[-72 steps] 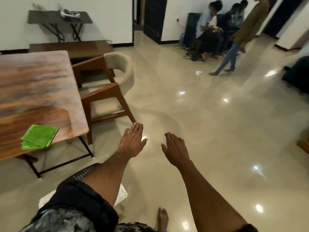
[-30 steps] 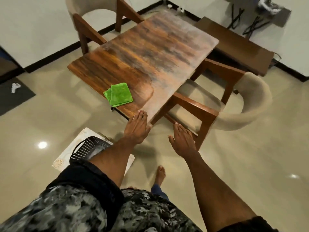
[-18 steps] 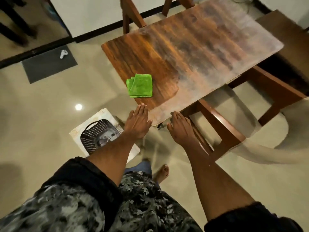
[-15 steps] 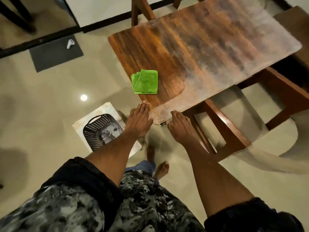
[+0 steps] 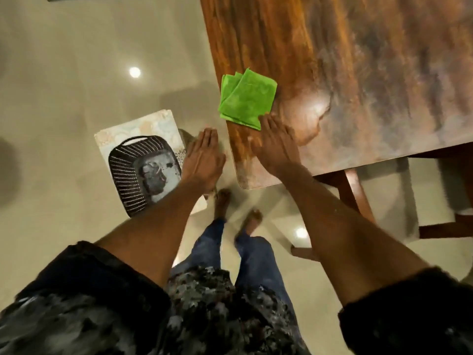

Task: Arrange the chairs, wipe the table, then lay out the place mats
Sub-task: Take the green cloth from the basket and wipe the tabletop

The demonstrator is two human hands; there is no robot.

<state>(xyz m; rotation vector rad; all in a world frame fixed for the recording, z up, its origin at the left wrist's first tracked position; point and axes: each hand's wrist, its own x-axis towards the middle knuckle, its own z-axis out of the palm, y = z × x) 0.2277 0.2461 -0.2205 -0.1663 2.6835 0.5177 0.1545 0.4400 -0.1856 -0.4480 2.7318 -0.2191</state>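
Note:
A folded green cloth (image 5: 247,97) lies on the near left corner of the wooden table (image 5: 358,73). My right hand (image 5: 276,147) is flat over that corner, fingers together, with its fingertips at the cloth's near edge; it holds nothing. My left hand (image 5: 203,156) hovers flat above the floor just left of the table edge, holding nothing. A wooden chair (image 5: 384,201) with a pale seat stands at the table's right side, partly under the top.
On the floor to the left a black slotted basket (image 5: 139,170) sits on a pale patterned mat (image 5: 143,124). My bare feet (image 5: 238,208) stand on the glossy beige tile close to the table corner.
I have stepped closer and look more steeply down. My right hand has moved forward over the table corner up to the green cloth; my left hand stays off the table's left edge.

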